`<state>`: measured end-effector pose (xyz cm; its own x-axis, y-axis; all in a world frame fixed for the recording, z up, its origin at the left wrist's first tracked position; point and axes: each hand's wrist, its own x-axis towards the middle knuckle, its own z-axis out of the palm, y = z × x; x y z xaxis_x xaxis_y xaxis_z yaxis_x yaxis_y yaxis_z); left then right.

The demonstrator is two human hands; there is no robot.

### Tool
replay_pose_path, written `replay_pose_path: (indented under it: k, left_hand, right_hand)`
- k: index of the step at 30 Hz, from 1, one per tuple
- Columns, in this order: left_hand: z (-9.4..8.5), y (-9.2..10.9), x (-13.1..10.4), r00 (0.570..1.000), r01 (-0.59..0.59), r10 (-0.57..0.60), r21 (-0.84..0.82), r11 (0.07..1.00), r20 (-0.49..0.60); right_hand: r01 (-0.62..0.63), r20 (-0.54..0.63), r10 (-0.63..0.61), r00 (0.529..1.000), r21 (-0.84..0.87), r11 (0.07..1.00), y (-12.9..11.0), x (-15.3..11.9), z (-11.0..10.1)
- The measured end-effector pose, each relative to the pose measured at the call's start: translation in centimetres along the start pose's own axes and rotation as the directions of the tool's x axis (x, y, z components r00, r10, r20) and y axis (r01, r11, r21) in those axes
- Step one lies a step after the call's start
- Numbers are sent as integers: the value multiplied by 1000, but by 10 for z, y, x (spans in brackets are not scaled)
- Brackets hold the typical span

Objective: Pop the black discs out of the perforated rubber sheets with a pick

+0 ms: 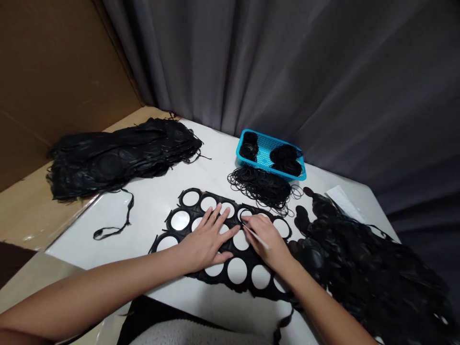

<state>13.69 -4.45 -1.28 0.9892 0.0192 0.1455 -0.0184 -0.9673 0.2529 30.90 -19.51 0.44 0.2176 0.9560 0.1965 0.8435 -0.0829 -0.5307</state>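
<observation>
A black rubber sheet point(228, 247) with rows of round holes lies flat on the white table in front of me, the tabletop showing through the holes. My left hand point(208, 239) rests on it with the fingers spread, pressing its middle. Pinched in my right hand point(264, 239) is a thin white stick point(257, 235), its tip at the edge of a hole in the upper part of the sheet. A thin black ring point(246, 212) shows around that hole, just beyond my right fingertips. Whether the ring is loose cannot be made out.
Behind the sheet lies a heap of thin black rings point(264, 187), against a blue basket point(268, 168) holding bundles of rings. Stacked black sheets point(122, 155) are at the left, and a pile of black scraps point(373, 273) at the right. A grey curtain point(287, 67) hangs behind.
</observation>
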Motion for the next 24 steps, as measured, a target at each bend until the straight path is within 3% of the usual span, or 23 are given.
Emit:
replay_pose_path:
  k: [3,6,8,10,12,14,17,21,24]
  left_hand:
    - [1,0,0,1000,13,-13,-2,1000,21]
    - [1,0,-1,999,20,-20,-9,1000,31]
    - [1,0,-1,999,22,-22,-13,1000,29]
    - [0,1,-1,1000,20,-19,-13,1000,23]
    - [-3,-1,-1,1000,11,-10,-10,1000,18]
    - [-6,-5,-4,1000,-4,4,5,1000,21]
    - [-12,-14,-12,1000,-2,1,47,999,16]
    - [-13,-26,-28,1000,-3,3,57,998,-12]
    - [-11,-28,-34,1000,4,-3,53,999,-25]
  right_hand:
    - [121,-4,-125,992,-218,968,6,0,4]
    - [-8,-216,-64,974,-315,949,32,11,-14]
    - [-211,-427,68,902,-297,931,53,20,-37]
    - [-380,-594,184,783,-222,898,70,28,-62]
    - [-454,-642,279,714,-120,883,75,35,-78]
    - [-450,-566,369,737,-4,893,69,42,-80]
    - [-392,-352,432,830,181,902,42,52,-58]
    - [-289,-109,341,934,333,897,1,56,-11]
    - [-260,24,272,962,390,883,-16,52,12]
